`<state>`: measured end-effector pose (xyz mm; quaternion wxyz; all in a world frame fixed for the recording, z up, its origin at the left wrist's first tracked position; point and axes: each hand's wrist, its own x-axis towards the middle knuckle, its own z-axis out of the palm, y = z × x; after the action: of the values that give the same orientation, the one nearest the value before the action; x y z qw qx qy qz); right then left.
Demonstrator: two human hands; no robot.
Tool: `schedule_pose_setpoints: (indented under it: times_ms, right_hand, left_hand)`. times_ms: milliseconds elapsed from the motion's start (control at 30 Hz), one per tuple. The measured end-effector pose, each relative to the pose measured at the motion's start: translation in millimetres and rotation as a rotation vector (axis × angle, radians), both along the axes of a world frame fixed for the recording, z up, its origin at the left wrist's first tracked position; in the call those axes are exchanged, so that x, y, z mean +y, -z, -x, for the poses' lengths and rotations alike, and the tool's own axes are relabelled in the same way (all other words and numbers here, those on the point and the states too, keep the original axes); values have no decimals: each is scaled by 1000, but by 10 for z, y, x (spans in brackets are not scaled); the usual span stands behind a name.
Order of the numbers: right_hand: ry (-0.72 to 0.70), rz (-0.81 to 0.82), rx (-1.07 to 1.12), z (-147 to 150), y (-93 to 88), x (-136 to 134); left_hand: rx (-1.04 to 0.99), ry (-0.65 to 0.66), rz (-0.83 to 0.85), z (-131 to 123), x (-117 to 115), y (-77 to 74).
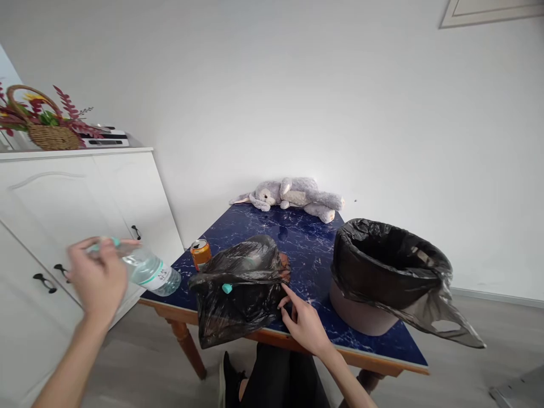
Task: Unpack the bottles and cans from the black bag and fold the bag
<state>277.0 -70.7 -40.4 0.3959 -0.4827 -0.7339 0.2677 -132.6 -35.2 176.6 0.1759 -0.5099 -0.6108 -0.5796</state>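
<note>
My left hand [100, 277] is closed around the neck of a clear plastic bottle [147, 269], tilted above the table's left edge. This bottle has a white and teal label and a teal top. A black plastic bag [250, 309] lies at the table's front edge, and its near part hangs over that edge. At the bag's right side, the fingertips of my right hand [304, 323] grip its rim. A small teal cap [227, 288] shows at the bag's opening. Just behind the bag's left side stands an orange drink can [200, 255]; the bag's contents are mostly hidden.
A bin [357, 311] lined with a black bag stands on the right of the blue marble-patterned table [308, 260]. At the back lies a grey plush rabbit [297, 195]. A white cabinet [76, 198] on the left bears a flower basket [53, 136].
</note>
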Motion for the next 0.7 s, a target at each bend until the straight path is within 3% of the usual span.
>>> schedule_pose_setpoints:
  times_ms: [133, 300, 467, 567, 700]
  right_hand:
    - [9, -10, -3, -1, -7, -4]
    - [30, -38, -16, -1, 0, -7]
    - [45, -47, -24, -3, 1, -8]
    - [41, -58, -19, -3, 6, -5]
    - [45, -65, -11, -4, 23, -3]
  left_hand:
    - [113, -54, 231, -77, 329, 367]
    - [84, 56, 268, -100, 645, 818]
    - [-41, 257, 395, -88, 710, 1216]
    - [-105, 284, 482, -63, 696, 1362]
    - [-82, 298, 496, -40, 751, 1384]
